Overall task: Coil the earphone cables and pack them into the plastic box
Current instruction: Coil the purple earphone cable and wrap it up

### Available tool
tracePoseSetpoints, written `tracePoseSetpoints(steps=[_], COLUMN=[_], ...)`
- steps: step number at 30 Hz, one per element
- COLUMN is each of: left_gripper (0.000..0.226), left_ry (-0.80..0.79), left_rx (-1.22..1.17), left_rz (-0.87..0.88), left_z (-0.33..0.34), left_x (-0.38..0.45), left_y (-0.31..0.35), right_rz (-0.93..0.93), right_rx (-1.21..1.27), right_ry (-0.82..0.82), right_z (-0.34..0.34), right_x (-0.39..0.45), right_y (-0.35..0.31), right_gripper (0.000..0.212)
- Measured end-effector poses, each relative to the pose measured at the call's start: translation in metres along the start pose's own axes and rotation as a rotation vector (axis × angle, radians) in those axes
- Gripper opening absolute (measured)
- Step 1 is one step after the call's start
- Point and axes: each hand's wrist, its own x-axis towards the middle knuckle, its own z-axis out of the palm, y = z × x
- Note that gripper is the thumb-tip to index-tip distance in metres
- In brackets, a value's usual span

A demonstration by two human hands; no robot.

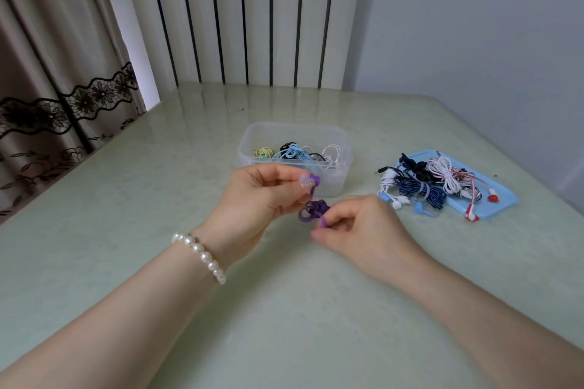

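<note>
A small coil of purple earphone cable [313, 210] hangs between my two hands above the table, just in front of the box. My left hand [262, 196] pinches its upper part between thumb and fingers. My right hand [357, 227] pinches a loose purple end at the coil's lower right. The clear plastic box [252, 148] stands behind my hands and holds several coiled cables, among them green, light blue, black and white ones. To the right lies a blue lid [502, 196] with a pile of earphones [426, 186] in dark blue, white, black and red.
The pale green table [189, 167] runs to a striped radiator at the back and a wall on the right. A curtain with black lace trim [63, 104] hangs past the table's left edge. A pearl bracelet [202, 257] sits on my left wrist.
</note>
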Motion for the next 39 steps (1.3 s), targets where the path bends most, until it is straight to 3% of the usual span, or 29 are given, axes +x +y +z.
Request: tracePoseSetpoints(steps=[4,9,13,17,22,25,30,34,39], left_gripper=[0.007,0.009,0.012,0.01,0.002,0.014,0.02,0.019,0.02], left_ry=[0.1,0.034,-0.048,-0.069,0.022,0.013,-0.16,-0.309,-0.352], left_rx=[0.031,0.188,0.392,0.471,0.582,0.722,0.917,1.027,1.173], left_rz=[-0.059,-0.123,-0.032,-0.026,-0.033,-0.021,-0.014,0.015,-0.042], left_z=[-0.01,-0.009,-0.003,-0.009,-0.038,-0.053,-0.062,-0.057,-0.048], left_x=[0.007,0.007,0.002,0.003,0.013,0.015,0.01,0.009,0.007], left_y=[0.004,0.0,-0.002,0.002,0.013,0.019,0.024,0.02,0.014], right_rz=[0.064,0.057,0.156,0.193,0.241,0.267,0.251,0.244,0.27], right_rx=[0.277,0.568,0.904,1.06,1.021,0.942,0.802,0.809,0.85], right_ry=[0.038,-0.013,-0.137,-0.138,-0.133,-0.122,-0.111,-0.127,-0.125], right_z=[-0.031,-0.05,-0.051,-0.053,-0.052,-0.051,-0.046,-0.04,-0.039], right_x=[0.002,-0.002,-0.004,0.0,0.002,0.003,0.005,0.005,0.005], right_y=[-0.01,-0.022,-0.026,-0.022,-0.013,-0.01,-0.006,-0.004,-0.004], right_gripper=[0.006,0.011,0.019,0.022,0.021,0.016,0.01,0.019,0.029])
